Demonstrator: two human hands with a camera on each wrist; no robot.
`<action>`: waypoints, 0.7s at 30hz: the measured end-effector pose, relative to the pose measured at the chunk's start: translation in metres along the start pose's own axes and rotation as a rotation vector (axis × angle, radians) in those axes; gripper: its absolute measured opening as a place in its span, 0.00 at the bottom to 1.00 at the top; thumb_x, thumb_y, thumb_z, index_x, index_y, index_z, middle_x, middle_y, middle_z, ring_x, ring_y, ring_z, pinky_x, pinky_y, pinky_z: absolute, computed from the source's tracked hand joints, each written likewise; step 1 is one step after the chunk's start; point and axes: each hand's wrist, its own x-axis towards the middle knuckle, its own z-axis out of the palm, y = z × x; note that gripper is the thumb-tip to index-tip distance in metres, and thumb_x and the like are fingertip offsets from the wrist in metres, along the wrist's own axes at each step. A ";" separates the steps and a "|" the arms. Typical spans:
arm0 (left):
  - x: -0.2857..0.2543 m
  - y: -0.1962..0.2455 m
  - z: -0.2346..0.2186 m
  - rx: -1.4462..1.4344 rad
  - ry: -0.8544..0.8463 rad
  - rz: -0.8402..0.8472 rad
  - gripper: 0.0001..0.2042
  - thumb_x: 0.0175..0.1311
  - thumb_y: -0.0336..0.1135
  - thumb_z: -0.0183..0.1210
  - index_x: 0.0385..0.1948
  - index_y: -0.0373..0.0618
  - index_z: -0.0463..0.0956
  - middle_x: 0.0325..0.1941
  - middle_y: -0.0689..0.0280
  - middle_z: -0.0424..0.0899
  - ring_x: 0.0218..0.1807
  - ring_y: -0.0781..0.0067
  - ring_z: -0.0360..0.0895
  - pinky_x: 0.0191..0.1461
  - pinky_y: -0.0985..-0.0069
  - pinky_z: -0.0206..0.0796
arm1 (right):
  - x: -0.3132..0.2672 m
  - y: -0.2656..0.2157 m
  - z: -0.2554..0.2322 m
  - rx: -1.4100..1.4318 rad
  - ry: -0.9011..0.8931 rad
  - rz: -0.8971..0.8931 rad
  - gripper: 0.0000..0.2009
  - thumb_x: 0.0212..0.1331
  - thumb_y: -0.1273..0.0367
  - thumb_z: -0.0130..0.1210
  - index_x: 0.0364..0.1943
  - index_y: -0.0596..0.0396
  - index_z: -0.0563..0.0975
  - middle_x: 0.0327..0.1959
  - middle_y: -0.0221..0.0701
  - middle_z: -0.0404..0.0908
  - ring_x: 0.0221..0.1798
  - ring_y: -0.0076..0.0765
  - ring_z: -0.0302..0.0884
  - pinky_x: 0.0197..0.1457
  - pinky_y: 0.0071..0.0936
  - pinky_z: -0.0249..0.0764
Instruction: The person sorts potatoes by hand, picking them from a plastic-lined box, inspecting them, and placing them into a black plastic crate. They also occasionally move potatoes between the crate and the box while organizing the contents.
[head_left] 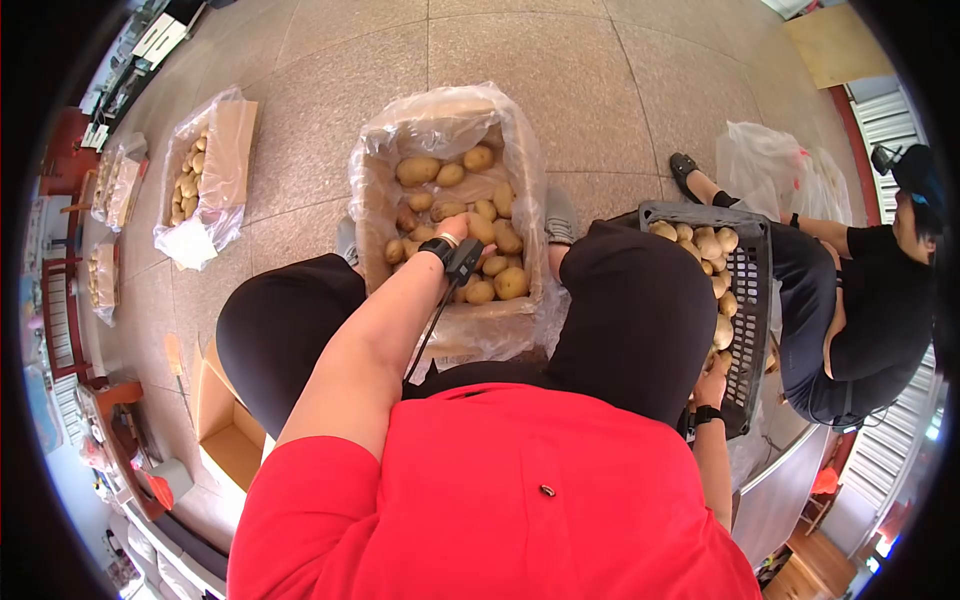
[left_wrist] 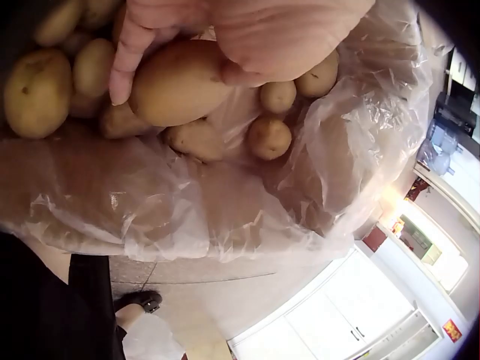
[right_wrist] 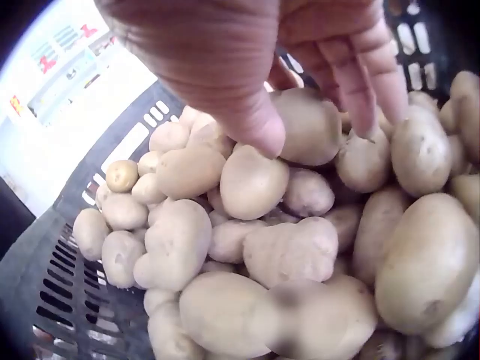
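My left hand (head_left: 455, 228) reaches into a plastic-lined cardboard box (head_left: 372, 215) between my knees. In the left wrist view the thumb and fingers of that hand (left_wrist: 281, 34) grip a large oval potato (left_wrist: 184, 84). Several other potatoes (left_wrist: 37, 94) lie around it. On the right, my right hand (head_left: 712, 382) is at the near end of a black slatted crate (head_left: 742, 300) of potatoes. Seen from the right wrist, its thumb and fingers hold a potato (right_wrist: 306, 127) over the heap, the thumb pressing one side. Paler potatoes (right_wrist: 281, 251) are piled below.
Another lined box of potatoes (head_left: 185, 185) stands on the floor (head_left: 520, 50) to the left, with more boxes beyond it. An open cardboard box (head_left: 225, 430) is by my left leg. A person in black (head_left: 870, 330) sits right of the crate, near a clear plastic bag (head_left: 765, 165).
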 end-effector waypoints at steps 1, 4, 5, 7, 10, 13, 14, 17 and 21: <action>-0.001 -0.001 0.000 -0.112 -0.092 -0.085 0.15 0.65 0.33 0.45 0.52 0.40 0.66 0.55 0.50 0.71 0.56 0.47 0.69 0.50 0.50 0.72 | 0.001 0.000 0.000 -0.002 0.002 0.000 0.32 0.46 0.62 0.61 0.58 0.57 0.66 0.44 0.49 0.78 0.47 0.55 0.76 0.50 0.42 0.71; 0.007 -0.004 0.004 -0.302 -0.111 -0.247 0.19 0.67 0.32 0.41 0.59 0.40 0.59 0.62 0.50 0.64 0.64 0.45 0.61 0.57 0.45 0.65 | 0.005 -0.001 0.002 0.059 -0.037 0.079 0.32 0.46 0.63 0.62 0.58 0.58 0.66 0.44 0.47 0.78 0.47 0.53 0.76 0.51 0.41 0.71; 0.009 -0.005 0.005 -0.379 -0.036 -0.324 0.19 0.68 0.31 0.38 0.60 0.39 0.56 0.64 0.48 0.61 0.65 0.45 0.59 0.59 0.44 0.63 | 0.006 0.001 0.003 0.059 -0.037 0.079 0.32 0.46 0.63 0.62 0.58 0.58 0.66 0.44 0.47 0.78 0.47 0.53 0.76 0.51 0.41 0.71; 0.016 -0.013 0.008 -0.294 0.020 -0.208 0.20 0.69 0.31 0.35 0.61 0.36 0.52 0.67 0.46 0.55 0.67 0.43 0.55 0.62 0.43 0.58 | 0.007 0.001 0.006 0.118 -0.037 0.089 0.33 0.45 0.63 0.62 0.58 0.58 0.66 0.46 0.48 0.77 0.48 0.53 0.76 0.53 0.40 0.71; 0.019 -0.010 0.007 -0.393 -0.040 -0.175 0.21 0.69 0.32 0.38 0.62 0.37 0.50 0.69 0.46 0.51 0.67 0.43 0.54 0.63 0.45 0.58 | 0.007 -0.001 0.003 0.080 -0.060 0.098 0.33 0.45 0.64 0.62 0.58 0.57 0.66 0.47 0.48 0.77 0.50 0.52 0.75 0.54 0.40 0.70; -0.001 -0.002 0.014 -0.401 -0.076 0.066 0.23 0.68 0.33 0.42 0.62 0.35 0.51 0.68 0.46 0.53 0.67 0.43 0.55 0.63 0.49 0.60 | 0.009 0.002 0.006 0.077 -0.058 0.098 0.32 0.45 0.64 0.62 0.58 0.57 0.66 0.48 0.48 0.76 0.50 0.53 0.75 0.54 0.40 0.70; 0.002 0.000 0.012 -0.302 -0.072 0.026 0.23 0.67 0.34 0.44 0.62 0.36 0.52 0.67 0.46 0.56 0.65 0.44 0.59 0.60 0.52 0.64 | 0.012 0.003 0.008 0.078 -0.057 0.096 0.32 0.45 0.64 0.62 0.58 0.57 0.66 0.48 0.48 0.76 0.50 0.53 0.75 0.54 0.40 0.70; 0.003 -0.003 0.010 -0.069 -0.038 -0.062 0.23 0.66 0.35 0.47 0.61 0.39 0.56 0.61 0.45 0.64 0.57 0.46 0.69 0.52 0.57 0.71 | 0.018 0.000 0.009 0.085 -0.016 0.063 0.32 0.44 0.63 0.63 0.57 0.57 0.67 0.46 0.48 0.77 0.49 0.53 0.75 0.54 0.41 0.70; 0.051 -0.036 -0.011 0.546 -0.177 0.013 0.21 0.64 0.37 0.50 0.58 0.43 0.64 0.49 0.49 0.75 0.43 0.54 0.79 0.38 0.63 0.76 | 0.022 -0.015 0.003 0.058 -0.027 0.087 0.30 0.43 0.61 0.62 0.52 0.58 0.70 0.42 0.48 0.79 0.47 0.54 0.76 0.52 0.42 0.71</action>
